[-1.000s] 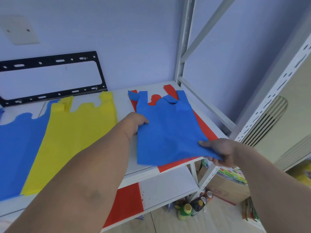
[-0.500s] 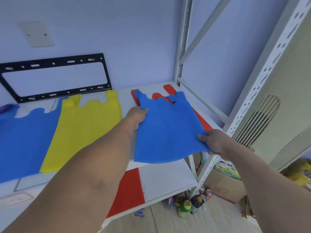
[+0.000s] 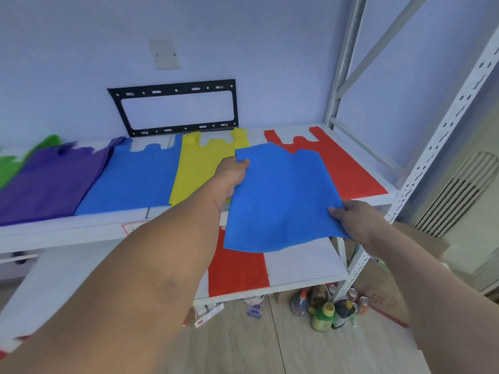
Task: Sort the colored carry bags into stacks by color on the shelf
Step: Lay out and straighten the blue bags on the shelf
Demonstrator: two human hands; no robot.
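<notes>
Flanking both hands' blue bag point(image 3: 280, 201): yellow stack point(image 3: 202, 166), red stack point(image 3: 348, 168).

A: Which parts can't be seen?
B: The held blue bag point(image 3: 280, 201) covers the red bag's point(image 3: 348, 168) near left corner and the yellow bag's point(image 3: 199, 168) right edge.
A: And further left?
B: The green bag point(image 3: 10, 166) is cut off by the frame's edge.

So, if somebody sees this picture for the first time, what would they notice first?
Probably the blue bag held in the air in front of the shelf, the left hand gripping its far edge and the right hand its near corner. Behind it, purple, blue, yellow and red bags lie side by side.
</notes>
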